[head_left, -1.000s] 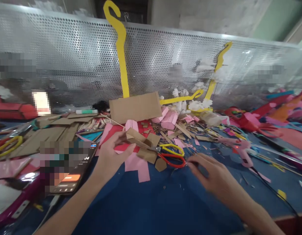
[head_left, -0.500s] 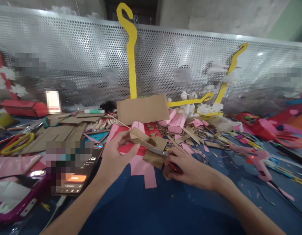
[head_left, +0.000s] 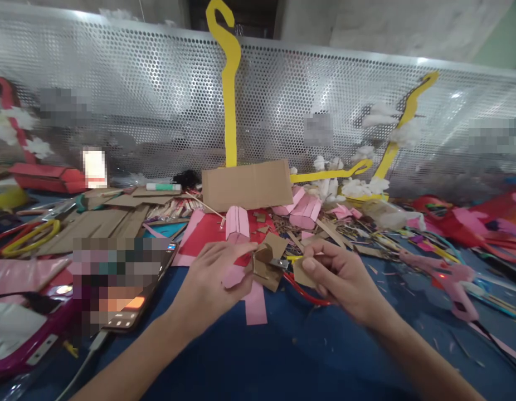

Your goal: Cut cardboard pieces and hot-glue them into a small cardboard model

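My left hand (head_left: 210,284) is closed around a small folded cardboard box (head_left: 262,268), its open end turned to the right. Between thumb and fingers, my right hand (head_left: 344,278) pinches a small flat cardboard piece (head_left: 302,274), held apart from the box. Scissors (head_left: 308,296) with red and yellow handles lie between and beneath the hands, their blades partly hidden behind the cardboard. Loose cardboard scraps (head_left: 276,245) lie just behind. A rolled pink paper form (head_left: 237,224) rests on red paper (head_left: 199,236), close to my left fingers.
A large cardboard box (head_left: 247,186) with a yellow hook-shaped post (head_left: 230,111) stands at the back. On the right lies a pink glue gun (head_left: 446,275). A phone (head_left: 145,295) and cable are on the left. Cut scraps litter the blue tabletop (head_left: 258,362).
My right hand has let go of the scissors, which now lie on the table, and has brought up the flat cardboard piece. My left hand has moved right and turned the folded box.
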Demonstrator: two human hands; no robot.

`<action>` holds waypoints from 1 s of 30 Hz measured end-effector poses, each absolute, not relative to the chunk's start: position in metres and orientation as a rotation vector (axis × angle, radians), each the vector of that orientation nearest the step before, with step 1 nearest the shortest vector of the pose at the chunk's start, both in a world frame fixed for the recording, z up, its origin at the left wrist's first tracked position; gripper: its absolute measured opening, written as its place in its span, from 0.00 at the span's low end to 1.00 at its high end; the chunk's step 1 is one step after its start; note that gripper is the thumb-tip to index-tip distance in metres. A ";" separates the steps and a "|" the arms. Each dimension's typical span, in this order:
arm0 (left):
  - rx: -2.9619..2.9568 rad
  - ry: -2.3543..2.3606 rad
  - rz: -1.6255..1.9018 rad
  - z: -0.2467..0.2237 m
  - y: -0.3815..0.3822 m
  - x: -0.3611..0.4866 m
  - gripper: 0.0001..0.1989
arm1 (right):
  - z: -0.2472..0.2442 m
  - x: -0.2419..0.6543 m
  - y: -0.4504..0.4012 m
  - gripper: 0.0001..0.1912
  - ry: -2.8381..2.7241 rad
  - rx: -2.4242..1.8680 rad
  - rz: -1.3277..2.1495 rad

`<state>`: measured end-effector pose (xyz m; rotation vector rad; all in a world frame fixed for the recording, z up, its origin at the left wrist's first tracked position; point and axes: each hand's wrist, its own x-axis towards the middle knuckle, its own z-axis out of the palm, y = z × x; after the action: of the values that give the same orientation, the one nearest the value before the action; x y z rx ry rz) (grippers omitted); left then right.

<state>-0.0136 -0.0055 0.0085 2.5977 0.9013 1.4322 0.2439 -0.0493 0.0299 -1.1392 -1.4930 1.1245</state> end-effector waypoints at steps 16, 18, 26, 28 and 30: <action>2.758 0.830 1.357 0.000 -0.006 -0.009 0.22 | 0.021 0.228 -0.053 0.21 -1.409 -1.031 1.329; 2.762 0.827 1.341 0.000 -0.006 -0.010 0.23 | 0.020 0.227 -0.054 0.21 -1.411 -1.036 1.298; 2.767 0.838 1.320 0.001 -0.008 -0.008 0.23 | 0.018 0.225 -0.054 0.23 -1.466 -1.088 1.230; 2.775 0.830 1.341 0.002 -0.008 -0.007 0.23 | 0.018 0.224 -0.054 0.23 -1.475 -1.097 1.224; 2.784 0.817 1.366 0.003 -0.009 -0.006 0.23 | 0.017 0.223 -0.055 0.23 -1.480 -1.110 1.220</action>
<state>-0.0065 -0.0086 0.0028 2.7843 0.8171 1.3663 0.2232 -0.0547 0.0171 -1.1098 -1.4802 1.2202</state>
